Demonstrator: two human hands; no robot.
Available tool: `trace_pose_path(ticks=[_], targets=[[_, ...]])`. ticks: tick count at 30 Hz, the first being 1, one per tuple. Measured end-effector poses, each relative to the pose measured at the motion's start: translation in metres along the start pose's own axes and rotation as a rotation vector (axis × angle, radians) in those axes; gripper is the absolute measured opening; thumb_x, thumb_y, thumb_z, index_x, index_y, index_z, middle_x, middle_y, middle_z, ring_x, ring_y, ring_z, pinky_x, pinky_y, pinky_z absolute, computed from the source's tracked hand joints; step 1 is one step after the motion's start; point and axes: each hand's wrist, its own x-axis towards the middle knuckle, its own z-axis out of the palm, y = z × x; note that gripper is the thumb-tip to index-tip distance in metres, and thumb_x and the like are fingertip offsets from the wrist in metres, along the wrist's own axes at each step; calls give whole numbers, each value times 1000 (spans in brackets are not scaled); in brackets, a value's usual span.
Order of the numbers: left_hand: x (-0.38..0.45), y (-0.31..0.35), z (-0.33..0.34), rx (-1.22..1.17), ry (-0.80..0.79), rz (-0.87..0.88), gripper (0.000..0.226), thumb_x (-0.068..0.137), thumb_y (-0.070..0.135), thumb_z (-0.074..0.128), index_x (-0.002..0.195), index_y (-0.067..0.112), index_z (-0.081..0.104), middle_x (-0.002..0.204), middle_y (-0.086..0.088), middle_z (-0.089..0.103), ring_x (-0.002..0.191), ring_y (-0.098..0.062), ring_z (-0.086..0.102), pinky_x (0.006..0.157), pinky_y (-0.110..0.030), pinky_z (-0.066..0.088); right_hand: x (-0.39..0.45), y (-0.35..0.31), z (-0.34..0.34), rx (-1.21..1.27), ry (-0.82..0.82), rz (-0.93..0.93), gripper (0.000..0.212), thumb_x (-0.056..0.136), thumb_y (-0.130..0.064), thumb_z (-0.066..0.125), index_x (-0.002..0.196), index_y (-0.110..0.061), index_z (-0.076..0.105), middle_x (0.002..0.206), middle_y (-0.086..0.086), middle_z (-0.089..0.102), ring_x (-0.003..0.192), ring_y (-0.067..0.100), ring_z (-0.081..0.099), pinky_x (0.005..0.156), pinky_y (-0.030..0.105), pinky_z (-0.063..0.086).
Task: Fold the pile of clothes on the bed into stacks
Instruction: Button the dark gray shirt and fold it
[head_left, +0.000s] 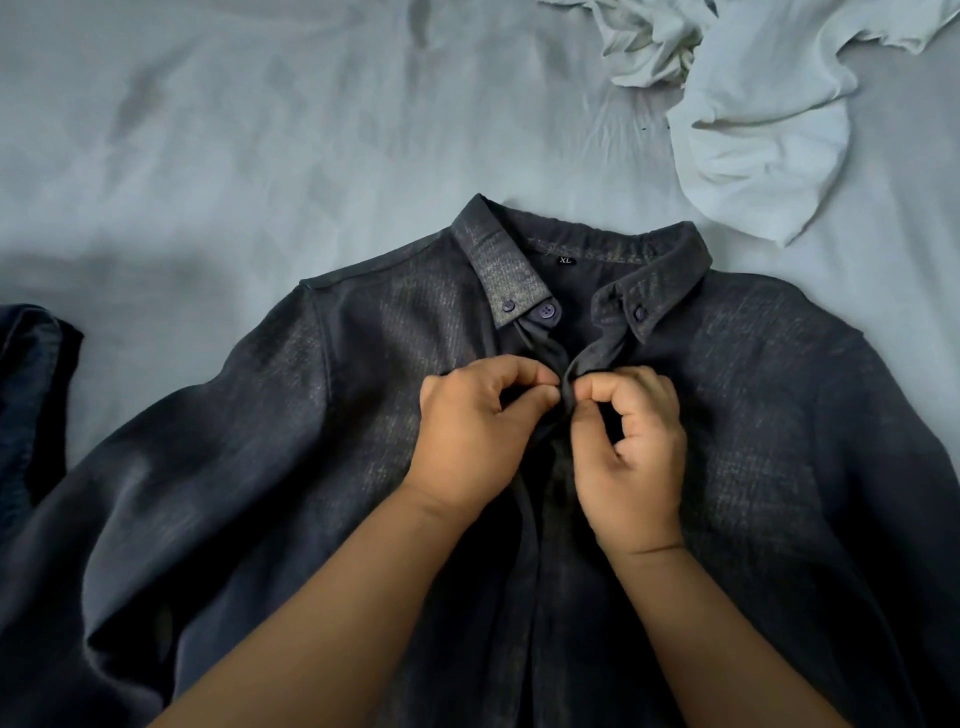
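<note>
A dark grey button-down shirt (291, 426) lies front up on the bed, collar away from me, with an XL label inside the neck. My left hand (472, 431) pinches the left edge of the front placket just below the collar. My right hand (631, 447) pinches the right edge of the placket beside it. The fingertips of both hands meet at the shirt's centre, where the two edges come together. The collar's top button is undone, and the lower part of the shirt runs out of view under my forearms.
A crumpled white garment (753, 130) lies at the back right on the pale grey bedsheet (234, 156). Another dark blue garment (31, 395) lies at the left edge, touching the shirt's sleeve.
</note>
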Motion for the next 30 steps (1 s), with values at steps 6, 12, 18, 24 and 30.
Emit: trace_pose_path(ticks=[6,12,18,24,30], targets=[[2,-2,-5,-89,-6,-4,20,81,12,69,73,30,69,68,17,68,66,10,59,69,-6,42,0,0,2,-34,-12,-11,15,77,-26,60,78,-11,64,84,-11,53,85,11,47,79,31,42],[1,-3,-4,-93,-13,-17,12,78,18,73,69,24,67,65,10,67,60,3,57,68,-15,44,-2,1,7,-122,1,-37,18,74,-27,60,71,-10,61,77,-2,56,81,13,45,73,36,41],[5,2,-1,-143,42,-106,18,82,13,69,69,25,67,60,13,64,56,7,54,60,-9,42,-2,0,7,-128,5,-29,16,76,-28,61,74,-12,61,79,-5,53,82,12,43,75,31,38],[9,3,8,-237,90,-231,15,78,15,73,66,24,69,58,8,66,57,-7,59,68,-26,49,-2,3,7,-127,-3,-18,14,77,-26,59,76,-12,58,81,0,53,83,16,43,74,35,39],[14,8,10,-338,72,-315,19,64,23,71,79,26,59,62,6,69,71,-18,61,95,-50,46,-2,2,5,-86,20,-27,15,80,-25,59,78,-10,59,82,-1,53,83,15,44,76,32,38]])
